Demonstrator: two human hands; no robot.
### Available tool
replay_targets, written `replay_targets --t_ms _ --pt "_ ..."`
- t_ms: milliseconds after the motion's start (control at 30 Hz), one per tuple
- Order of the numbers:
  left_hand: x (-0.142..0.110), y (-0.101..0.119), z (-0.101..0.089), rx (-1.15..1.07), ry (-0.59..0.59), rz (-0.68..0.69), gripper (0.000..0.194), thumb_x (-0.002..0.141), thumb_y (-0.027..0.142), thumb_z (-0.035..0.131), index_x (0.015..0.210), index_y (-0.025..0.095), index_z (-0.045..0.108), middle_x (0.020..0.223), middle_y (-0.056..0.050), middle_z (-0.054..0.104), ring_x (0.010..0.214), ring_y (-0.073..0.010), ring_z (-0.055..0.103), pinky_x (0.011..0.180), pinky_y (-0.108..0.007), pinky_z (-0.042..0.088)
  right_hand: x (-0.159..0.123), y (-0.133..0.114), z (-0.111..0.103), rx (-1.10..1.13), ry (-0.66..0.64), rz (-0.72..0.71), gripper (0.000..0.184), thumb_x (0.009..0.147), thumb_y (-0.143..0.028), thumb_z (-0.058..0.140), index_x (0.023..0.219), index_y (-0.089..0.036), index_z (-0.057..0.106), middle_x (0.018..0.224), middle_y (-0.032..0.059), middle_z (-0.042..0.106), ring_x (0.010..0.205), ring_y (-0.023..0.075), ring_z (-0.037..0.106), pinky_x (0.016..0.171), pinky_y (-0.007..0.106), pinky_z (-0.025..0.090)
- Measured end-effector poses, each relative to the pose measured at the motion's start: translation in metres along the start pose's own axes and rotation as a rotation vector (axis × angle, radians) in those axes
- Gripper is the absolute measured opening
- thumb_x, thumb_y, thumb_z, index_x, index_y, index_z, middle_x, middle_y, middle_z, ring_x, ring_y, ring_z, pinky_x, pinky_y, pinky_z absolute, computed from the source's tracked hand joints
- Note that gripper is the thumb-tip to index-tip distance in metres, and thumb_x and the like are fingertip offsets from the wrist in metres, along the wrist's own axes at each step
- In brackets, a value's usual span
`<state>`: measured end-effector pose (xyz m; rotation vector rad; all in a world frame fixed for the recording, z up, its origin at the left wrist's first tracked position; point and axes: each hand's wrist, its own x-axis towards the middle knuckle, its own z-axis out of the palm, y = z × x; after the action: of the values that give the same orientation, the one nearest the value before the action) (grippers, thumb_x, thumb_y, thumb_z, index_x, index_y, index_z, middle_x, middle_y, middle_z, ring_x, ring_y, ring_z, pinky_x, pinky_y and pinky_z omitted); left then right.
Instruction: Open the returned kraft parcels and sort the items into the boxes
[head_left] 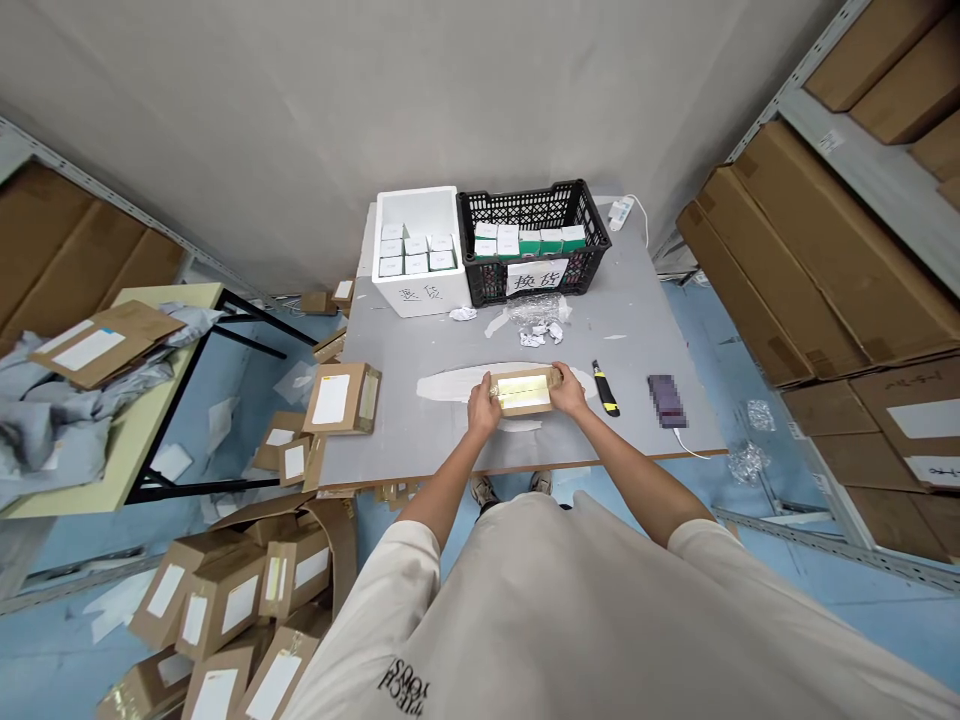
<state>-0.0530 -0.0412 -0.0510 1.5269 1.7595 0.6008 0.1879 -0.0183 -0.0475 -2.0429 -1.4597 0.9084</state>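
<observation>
A small cardboard box with shiny tape along its top is held between my two hands at the front of the grey table. My left hand grips its left end, the thumb along the near edge of the top. On the opposite end, my right hand has its fingers wrapped round the corner. Just right of that hand lies a black and yellow utility knife. Another taped cardboard box with a white label sits at the table's left edge.
Behind stand a white foam box and a black crate, both holding small white cartons. Crumpled paper and bubble wrap lie before them. A phone rests at right. Labelled boxes pile up on the floor at left.
</observation>
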Motion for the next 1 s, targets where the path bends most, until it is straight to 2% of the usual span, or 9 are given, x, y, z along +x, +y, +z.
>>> replay_targets --t_ms 100,233,333,433,600,733,867,1000 --pt "0.002 0.008 -0.008 -0.027 0.025 0.011 0.067 0.090 0.019 0.055 0.155 0.026 0.040 0.138 -0.014 0.054 0.128 -0.0294 0.056 0.108 -0.041 0.046 0.002 -0.007 -0.004 0.081 0.038 -0.020 0.047 0.084 -0.027 0.060 0.131 -0.032 0.058 0.130 0.0018 0.069 0.121 0.0269 0.062 0.112 0.047 0.042" --pt "0.006 0.009 -0.012 -0.067 0.099 0.014 0.047 0.094 0.025 0.057 0.139 0.026 0.048 0.137 -0.012 0.051 0.120 -0.0260 0.059 0.103 -0.040 0.048 0.003 -0.010 0.001 0.117 0.087 -0.043 0.029 0.087 -0.039 0.059 0.113 -0.027 0.062 0.125 0.0054 0.066 0.111 0.0245 0.064 0.103 0.041 0.049" --pt "0.004 -0.002 -0.008 -0.058 0.087 -0.041 0.025 0.097 0.034 0.057 0.120 0.024 0.054 0.128 -0.011 0.053 0.109 -0.0232 0.061 0.097 -0.039 0.050 -0.001 -0.001 0.010 0.072 0.084 -0.010 0.025 0.086 -0.042 0.060 0.103 -0.024 0.063 0.121 0.0086 0.063 0.104 0.0234 0.064 0.098 0.038 0.052" --pt "-0.002 -0.022 -0.002 -0.011 0.044 -0.123 0.011 0.096 0.033 0.058 0.098 0.023 0.054 0.108 -0.008 0.057 0.103 -0.0229 0.060 0.094 -0.037 0.050 -0.009 0.012 0.019 0.019 0.029 0.009 0.019 0.084 -0.039 0.063 0.096 -0.024 0.061 0.110 0.0071 0.063 0.097 0.0219 0.064 0.093 0.036 0.052" --pt "-0.005 -0.046 0.003 0.008 0.067 -0.097 0.017 0.091 0.032 0.063 0.081 0.023 0.053 0.091 -0.004 0.058 0.097 -0.0232 0.061 0.089 -0.037 0.050 -0.011 0.025 0.028 -0.033 -0.003 0.006 0.014 0.083 -0.034 0.064 0.090 -0.024 0.058 0.102 0.0041 0.062 0.092 0.0206 0.063 0.090 0.035 0.052" --pt "0.001 -0.049 0.002 -0.019 0.056 -0.138 0.020 0.087 0.032 0.068 0.078 0.023 0.053 0.086 -0.002 0.060 0.087 -0.0203 0.061 0.084 -0.035 0.050 -0.006 0.025 0.031 -0.030 0.000 0.022 0.012 0.081 -0.031 0.065 0.089 -0.024 0.058 0.111 0.0058 0.061 0.090 0.0200 0.064 0.089 0.035 0.053" --pt "0.002 -0.051 0.003 -0.040 0.066 -0.178 0.020 0.086 0.033 0.071 0.089 0.022 0.053 0.088 0.000 0.061 0.082 -0.0177 0.060 0.081 -0.032 0.048 -0.004 0.027 0.034 -0.019 0.013 -0.011 0.018 0.080 -0.029 0.065 0.096 -0.024 0.057 0.117 0.0072 0.060 0.094 0.0213 0.064 0.091 0.036 0.053" --pt "0.002 -0.053 0.005 -0.050 0.077 -0.171 0.032 0.086 0.032 0.071 0.110 0.022 0.053 0.111 -0.006 0.063 0.092 -0.0184 0.063 0.085 -0.034 0.049 -0.005 0.029 0.035 -0.025 0.038 -0.022 0.030 0.079 -0.030 0.065 0.107 -0.024 0.056 0.121 0.0078 0.060 0.104 0.0237 0.062 0.094 0.039 0.052"
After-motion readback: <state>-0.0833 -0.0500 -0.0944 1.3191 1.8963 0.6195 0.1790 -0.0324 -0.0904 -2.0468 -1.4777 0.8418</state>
